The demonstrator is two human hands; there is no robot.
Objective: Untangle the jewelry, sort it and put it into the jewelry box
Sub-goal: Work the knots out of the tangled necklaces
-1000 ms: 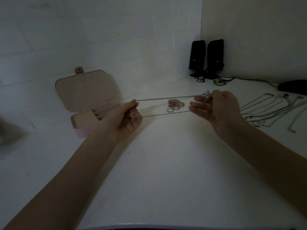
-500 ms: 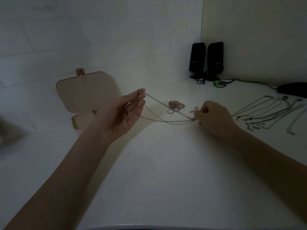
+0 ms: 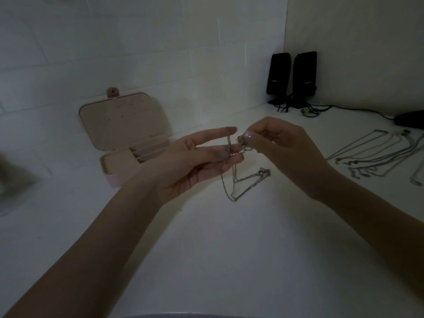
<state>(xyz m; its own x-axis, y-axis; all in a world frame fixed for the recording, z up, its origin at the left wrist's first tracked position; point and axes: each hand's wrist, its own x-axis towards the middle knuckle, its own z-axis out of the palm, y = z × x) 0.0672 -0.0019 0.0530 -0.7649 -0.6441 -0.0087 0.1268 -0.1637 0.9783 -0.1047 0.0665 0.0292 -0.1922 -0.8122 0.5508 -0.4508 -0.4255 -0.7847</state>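
— While both hands are busy up close, how far along would you say this is?

— Partway. The left hand [image 3: 202, 157] pinches the silver chain [image 3: 241, 187] between its fingers, the right hand [image 3: 282, 145] nips its upper end, and the loop sags to the white table [image 3: 229, 260].

— And further back?

— Several untangled necklaces [image 3: 376, 157] lie in a row at the right. The pink jewelry box [image 3: 128, 138] stands open beyond the left hand; I can't see anything in it, so I'd judge the packing isn't started.
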